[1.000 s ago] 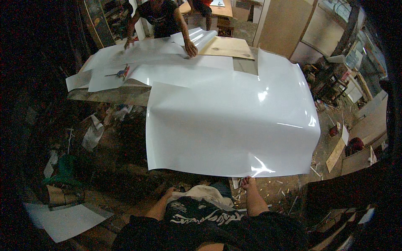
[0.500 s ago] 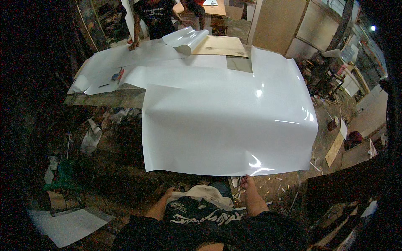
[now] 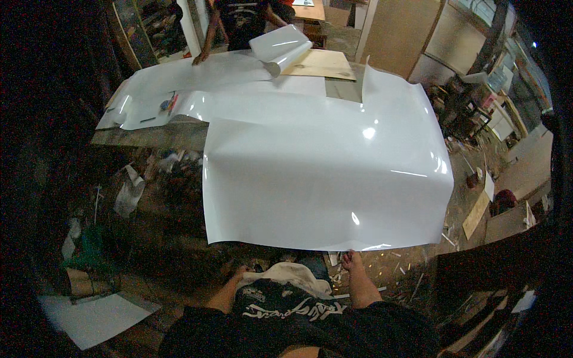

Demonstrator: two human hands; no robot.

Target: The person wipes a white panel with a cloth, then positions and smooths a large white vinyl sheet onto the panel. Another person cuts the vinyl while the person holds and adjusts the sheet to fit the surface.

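A large glossy white sheet drapes over the table and hangs down its near side toward me. At its lower edge, right of centre, my right hand is closed, pinching the sheet's border. My left hand is low by my waist, beside the pale cloth there; its fingers are too dark to make out. Across the table a person leans on a second white sheet with one hand. Their other arm reaches toward the curled-over end of that sheet.
A light plywood board lies at the table's far side. Blue and red tools and a dark pen-like piece rest on the left sheet. Scraps and offcuts litter the floor at right. White sheet pieces lie lower left.
The far sheet's curled end has lifted and folded further right, and the person there appears shifted right. The left sheet's near edge has buckled differently. My right hand stays at the same edge.
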